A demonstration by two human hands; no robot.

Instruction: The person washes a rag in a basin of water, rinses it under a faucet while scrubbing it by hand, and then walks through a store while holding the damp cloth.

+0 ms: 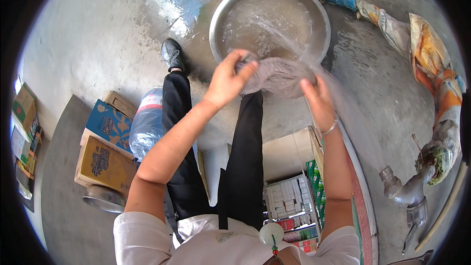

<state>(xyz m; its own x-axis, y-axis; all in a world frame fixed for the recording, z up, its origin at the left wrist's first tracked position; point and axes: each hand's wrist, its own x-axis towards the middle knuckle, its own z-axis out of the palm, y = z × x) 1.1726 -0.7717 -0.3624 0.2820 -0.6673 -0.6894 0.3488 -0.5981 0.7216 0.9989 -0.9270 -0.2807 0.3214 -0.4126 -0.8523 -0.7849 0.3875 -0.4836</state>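
A wet grey-brown cloth (283, 75) is stretched between my two hands, over the near rim of a large round metal basin (217, 25). My left hand (230, 77) grips the bunched left end between thumb and fingers. At the other end, my right hand (319, 97) has hold of the cloth, its fingertips partly hidden behind the fabric. From a metal tap (399, 187) at the right, a stream of water (353, 117) shoots past my right hand into the basin. Cloudy, rippling water (272, 18) fills much of the basin.
Wrapped pipe (408, 40) runs along the right side towards the tap. Several cardboard boxes (110, 162), a large clear plastic bottle (147, 125) and a metal bowl (105, 198) stand at the left. A puddle (180, 0) wets the concrete floor beside the basin.
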